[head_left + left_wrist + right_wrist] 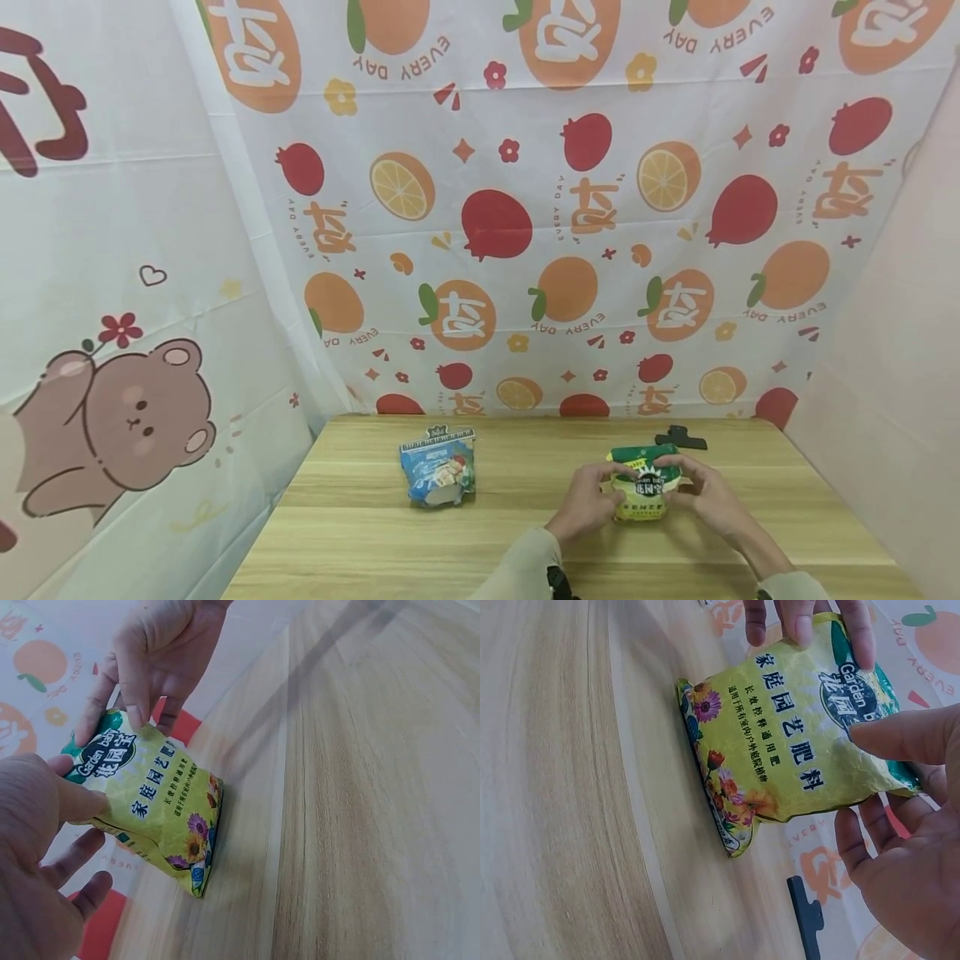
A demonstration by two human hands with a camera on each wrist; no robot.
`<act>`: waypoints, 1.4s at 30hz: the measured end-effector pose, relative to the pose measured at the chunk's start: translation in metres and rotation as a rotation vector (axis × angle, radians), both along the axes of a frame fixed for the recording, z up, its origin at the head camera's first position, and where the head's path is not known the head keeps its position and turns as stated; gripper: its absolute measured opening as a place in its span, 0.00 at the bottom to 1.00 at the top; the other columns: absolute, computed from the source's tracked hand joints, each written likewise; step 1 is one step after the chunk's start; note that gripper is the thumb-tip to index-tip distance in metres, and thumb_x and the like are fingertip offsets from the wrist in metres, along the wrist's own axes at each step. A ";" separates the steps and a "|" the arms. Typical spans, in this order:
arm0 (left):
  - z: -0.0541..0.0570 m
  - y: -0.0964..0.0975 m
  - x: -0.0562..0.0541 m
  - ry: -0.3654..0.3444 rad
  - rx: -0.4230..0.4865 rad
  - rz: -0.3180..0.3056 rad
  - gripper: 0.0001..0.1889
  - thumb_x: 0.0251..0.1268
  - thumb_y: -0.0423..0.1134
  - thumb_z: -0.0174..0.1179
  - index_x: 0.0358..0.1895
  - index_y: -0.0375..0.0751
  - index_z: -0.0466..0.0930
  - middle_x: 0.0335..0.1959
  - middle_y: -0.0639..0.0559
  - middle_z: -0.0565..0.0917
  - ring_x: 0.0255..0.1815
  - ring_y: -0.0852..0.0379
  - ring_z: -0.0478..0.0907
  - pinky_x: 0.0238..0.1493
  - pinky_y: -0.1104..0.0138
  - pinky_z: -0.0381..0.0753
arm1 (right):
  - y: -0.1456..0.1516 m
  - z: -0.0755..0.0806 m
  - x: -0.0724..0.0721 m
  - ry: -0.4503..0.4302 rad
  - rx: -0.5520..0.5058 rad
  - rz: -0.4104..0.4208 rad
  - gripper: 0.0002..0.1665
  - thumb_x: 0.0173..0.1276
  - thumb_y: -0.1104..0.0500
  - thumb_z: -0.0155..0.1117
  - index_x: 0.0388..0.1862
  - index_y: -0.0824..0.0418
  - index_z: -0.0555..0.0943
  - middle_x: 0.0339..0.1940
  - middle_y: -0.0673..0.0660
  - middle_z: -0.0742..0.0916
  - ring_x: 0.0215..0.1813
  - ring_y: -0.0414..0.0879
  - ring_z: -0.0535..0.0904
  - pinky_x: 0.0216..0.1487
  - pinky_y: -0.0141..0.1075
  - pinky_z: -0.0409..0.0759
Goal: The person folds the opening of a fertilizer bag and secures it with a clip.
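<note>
A yellow and green fertilizer bag (pixel 640 505) with flower pictures along its bottom stands on the wooden table at the right. My left hand (pixel 592 502) grips its left side, and my right hand (pixel 711 503) grips the opposite side. In the left wrist view, the left thumb presses the front of the bag (pixel 161 791) near the dark logo, while the right hand (pixel 169 656) holds its far upper corner. Seen from the right wrist, the right hand (pixel 911 847) has its thumb on the front and its fingers behind; the bag's bottom edge meets the tabletop.
Behind the bag lies a black clip (pixel 681 437), close to the table's back edge. A blue bag (pixel 438 477) with a piano-key patterned clip (pixel 437 439) across its top sits on the left of the table (pixel 360 542). Fruit-printed cloth (pixel 495 333) hangs behind.
</note>
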State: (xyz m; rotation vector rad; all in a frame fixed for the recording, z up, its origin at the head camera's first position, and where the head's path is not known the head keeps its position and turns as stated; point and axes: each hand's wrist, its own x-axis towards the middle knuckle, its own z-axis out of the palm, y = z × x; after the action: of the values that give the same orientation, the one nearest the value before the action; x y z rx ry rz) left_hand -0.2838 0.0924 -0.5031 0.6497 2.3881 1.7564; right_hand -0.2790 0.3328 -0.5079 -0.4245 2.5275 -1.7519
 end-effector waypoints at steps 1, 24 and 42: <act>0.000 0.000 0.000 0.002 -0.002 0.006 0.21 0.64 0.24 0.60 0.50 0.56 0.88 0.63 0.57 0.83 0.59 0.60 0.76 0.29 0.73 0.78 | 0.000 0.000 0.000 0.000 0.002 0.002 0.32 0.62 0.65 0.71 0.65 0.67 0.73 0.64 0.49 0.79 0.49 0.46 0.83 0.49 0.41 0.85; -0.002 0.000 -0.003 -0.008 0.014 0.056 0.20 0.62 0.27 0.63 0.49 0.58 0.88 0.61 0.56 0.85 0.64 0.58 0.78 0.52 0.62 0.83 | 0.006 -0.001 -0.003 -0.100 -0.044 -0.015 0.37 0.68 0.59 0.68 0.73 0.66 0.69 0.77 0.64 0.70 0.55 0.31 0.81 0.56 0.30 0.81; -0.001 -0.003 -0.003 0.004 0.002 0.051 0.19 0.65 0.28 0.62 0.53 0.55 0.86 0.63 0.54 0.84 0.64 0.56 0.80 0.51 0.68 0.81 | 0.001 0.003 -0.003 -0.067 0.036 -0.046 0.36 0.69 0.59 0.68 0.73 0.65 0.69 0.76 0.74 0.68 0.51 0.45 0.83 0.50 0.35 0.84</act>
State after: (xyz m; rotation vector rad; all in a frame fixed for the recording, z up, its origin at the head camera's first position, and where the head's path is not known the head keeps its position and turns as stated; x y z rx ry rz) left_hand -0.2866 0.0893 -0.5045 0.5981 2.4273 1.7793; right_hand -0.2821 0.3338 -0.5046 -0.3038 2.5378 -1.7027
